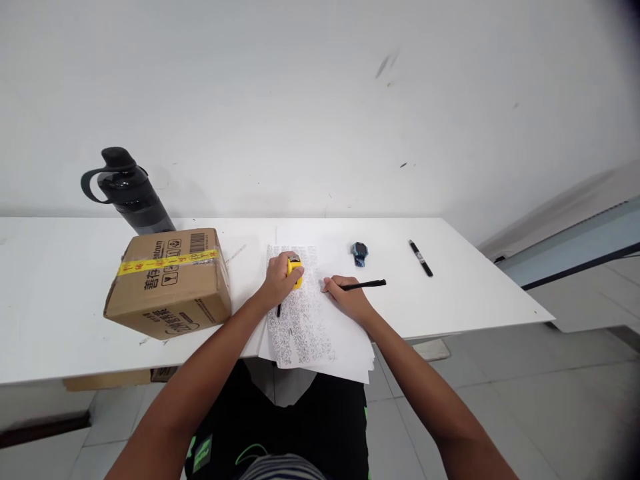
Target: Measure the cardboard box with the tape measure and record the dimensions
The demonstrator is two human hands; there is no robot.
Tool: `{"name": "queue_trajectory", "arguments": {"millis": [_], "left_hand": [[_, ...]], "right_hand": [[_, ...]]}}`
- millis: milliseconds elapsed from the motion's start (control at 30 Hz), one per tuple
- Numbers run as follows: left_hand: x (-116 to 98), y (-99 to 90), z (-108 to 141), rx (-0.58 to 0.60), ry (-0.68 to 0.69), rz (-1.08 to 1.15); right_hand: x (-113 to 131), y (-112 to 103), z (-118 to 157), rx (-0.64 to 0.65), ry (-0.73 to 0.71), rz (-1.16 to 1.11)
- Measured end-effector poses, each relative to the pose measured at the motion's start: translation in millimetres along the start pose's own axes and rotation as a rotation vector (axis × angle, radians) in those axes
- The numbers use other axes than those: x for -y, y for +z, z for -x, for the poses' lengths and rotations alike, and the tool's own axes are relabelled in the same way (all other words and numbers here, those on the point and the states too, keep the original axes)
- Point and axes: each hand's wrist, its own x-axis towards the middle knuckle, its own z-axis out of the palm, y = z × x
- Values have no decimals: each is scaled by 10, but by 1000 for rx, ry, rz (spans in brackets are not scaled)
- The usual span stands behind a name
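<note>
My left hand [280, 277] is closed around a yellow tape measure [296, 273], resting on the upper part of a stack of paper [345, 357]. Dense dark handwriting covers the left part of the top sheet. A short dark stick-like end [279, 310] shows just below this hand; what it belongs to is hidden. In my right hand [349, 297] is a black pen [370, 285], its back end pointing right. The fingertips of that hand touch the paper right of the writing. The pen's tip is hidden by the fingers.
A taped cardboard box [173, 283] stands left of my left arm, with a black bottle [133, 193] behind it. Beyond my right hand lie a blue watch [359, 253] and another black pen [421, 258]. The white table [470, 293] meets a wall at the back.
</note>
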Motion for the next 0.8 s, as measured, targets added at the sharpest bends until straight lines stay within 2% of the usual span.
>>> {"name": "queue_trajectory", "arguments": {"millis": [233, 467, 800], "left_hand": [[-47, -5, 56, 134, 74, -30], [-188, -11, 89, 283, 183, -89], [-101, -7, 206, 204, 219, -134]], "right_hand": [[-9, -27, 29, -11, -5, 10], [-1, -53, 45, -24, -17, -16], [-27, -33, 25, -29, -32, -23]]}}
